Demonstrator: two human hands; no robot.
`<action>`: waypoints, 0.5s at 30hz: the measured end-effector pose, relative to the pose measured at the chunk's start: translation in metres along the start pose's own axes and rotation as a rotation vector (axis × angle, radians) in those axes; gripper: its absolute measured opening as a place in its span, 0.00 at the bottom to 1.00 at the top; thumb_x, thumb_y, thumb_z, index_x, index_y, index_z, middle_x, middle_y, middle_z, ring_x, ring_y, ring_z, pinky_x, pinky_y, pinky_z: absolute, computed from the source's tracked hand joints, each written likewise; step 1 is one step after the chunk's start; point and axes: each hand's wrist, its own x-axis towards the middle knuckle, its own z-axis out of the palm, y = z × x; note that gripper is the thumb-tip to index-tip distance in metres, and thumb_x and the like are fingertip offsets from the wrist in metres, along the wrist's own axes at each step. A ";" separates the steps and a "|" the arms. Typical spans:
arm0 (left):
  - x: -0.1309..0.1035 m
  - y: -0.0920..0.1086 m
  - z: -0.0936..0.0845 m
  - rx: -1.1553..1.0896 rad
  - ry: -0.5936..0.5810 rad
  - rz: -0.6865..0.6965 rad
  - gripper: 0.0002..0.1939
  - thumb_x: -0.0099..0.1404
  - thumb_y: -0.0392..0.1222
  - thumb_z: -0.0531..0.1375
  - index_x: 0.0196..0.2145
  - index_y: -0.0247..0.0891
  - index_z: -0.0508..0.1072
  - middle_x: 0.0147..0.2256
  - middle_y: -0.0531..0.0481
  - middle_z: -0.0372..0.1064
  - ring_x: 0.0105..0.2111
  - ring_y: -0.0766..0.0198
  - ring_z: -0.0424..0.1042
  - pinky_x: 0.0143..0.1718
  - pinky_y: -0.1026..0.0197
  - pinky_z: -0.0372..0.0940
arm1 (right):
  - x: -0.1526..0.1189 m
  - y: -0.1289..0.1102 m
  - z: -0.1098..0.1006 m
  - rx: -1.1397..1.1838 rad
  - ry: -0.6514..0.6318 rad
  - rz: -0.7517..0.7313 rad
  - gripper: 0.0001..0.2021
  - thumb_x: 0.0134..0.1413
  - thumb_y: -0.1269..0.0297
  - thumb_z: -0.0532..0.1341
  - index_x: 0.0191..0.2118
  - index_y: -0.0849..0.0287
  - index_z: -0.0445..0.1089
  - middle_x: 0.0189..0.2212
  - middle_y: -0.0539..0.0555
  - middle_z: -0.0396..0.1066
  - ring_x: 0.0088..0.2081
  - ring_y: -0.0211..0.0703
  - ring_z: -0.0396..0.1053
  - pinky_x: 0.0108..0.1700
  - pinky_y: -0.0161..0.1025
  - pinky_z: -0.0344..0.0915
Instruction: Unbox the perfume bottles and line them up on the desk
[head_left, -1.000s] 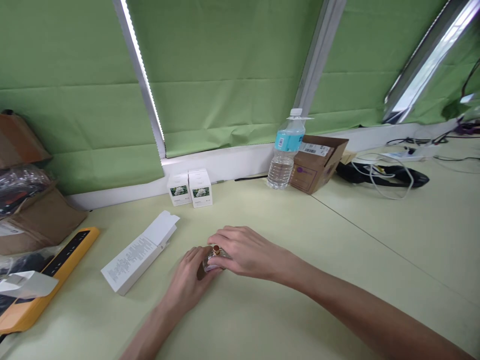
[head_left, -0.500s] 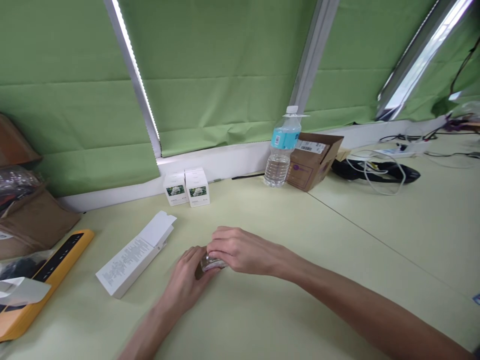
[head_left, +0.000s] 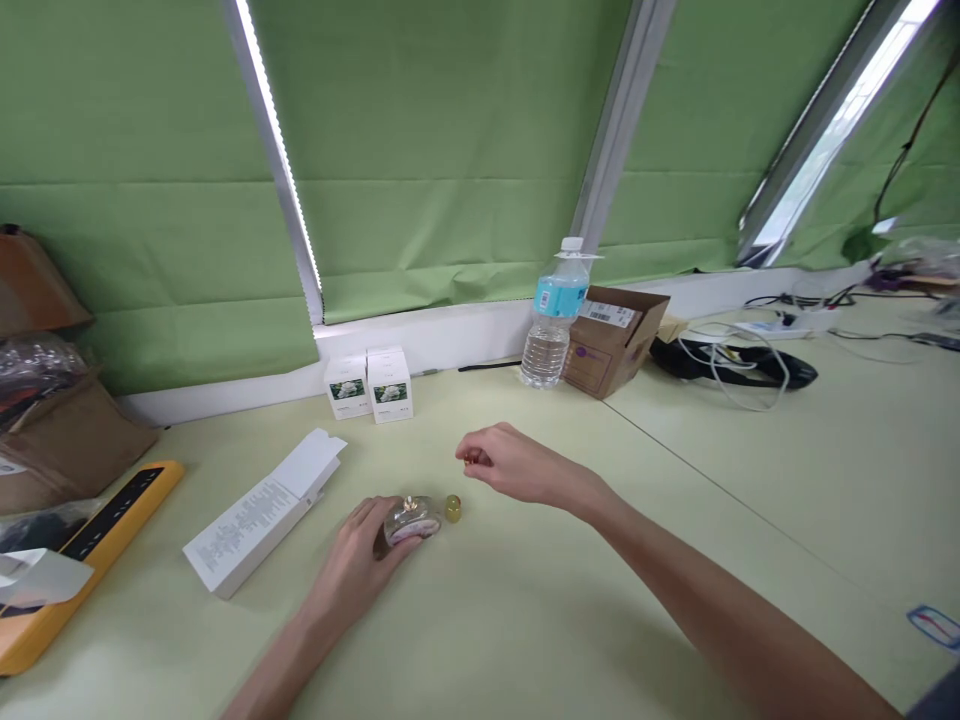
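A small clear glass perfume bottle stands on the pale table, its gold-coloured nozzle showing at the top. My left hand wraps round the bottle's left side, fingers behind and thumb in front. Just right of the bottle, touching or almost touching it, sits a yellowish round cap. My right hand is up and to the right of the cap, its fingers pinched on a tiny gold-coloured collar. Most of that piece is hidden by the fingers.
An opened white carton lies to the left, beside a yellow-edged device. Behind are two small white boxes, a water bottle and a cardboard box. Cables and a black item lie at the right.
My right hand has lifted off the bottle and moved right and away, carrying the gold-coloured collar. The bottle's nozzle and the yellowish cap are now visible. My left hand stays on the bottle.
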 end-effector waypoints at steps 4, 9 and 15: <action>-0.001 -0.003 0.001 0.023 -0.005 -0.038 0.15 0.65 0.51 0.57 0.48 0.47 0.68 0.45 0.51 0.71 0.43 0.58 0.71 0.41 0.58 0.66 | 0.003 0.022 0.018 -0.046 -0.126 0.015 0.05 0.49 0.70 0.60 0.28 0.60 0.73 0.26 0.51 0.73 0.27 0.38 0.67 0.27 0.32 0.56; -0.001 0.001 -0.001 0.019 0.001 -0.045 0.16 0.63 0.50 0.59 0.48 0.47 0.68 0.46 0.50 0.71 0.45 0.57 0.71 0.44 0.57 0.66 | 0.010 0.028 0.034 -0.081 -0.167 -0.006 0.05 0.44 0.73 0.60 0.29 0.60 0.73 0.28 0.52 0.73 0.30 0.40 0.68 0.29 0.32 0.57; 0.000 0.006 -0.005 -0.014 -0.002 -0.058 0.18 0.63 0.51 0.59 0.49 0.46 0.68 0.45 0.48 0.71 0.44 0.56 0.72 0.45 0.55 0.67 | 0.013 0.031 0.039 -0.100 -0.225 -0.023 0.10 0.45 0.73 0.59 0.35 0.59 0.74 0.30 0.51 0.73 0.31 0.40 0.68 0.29 0.32 0.57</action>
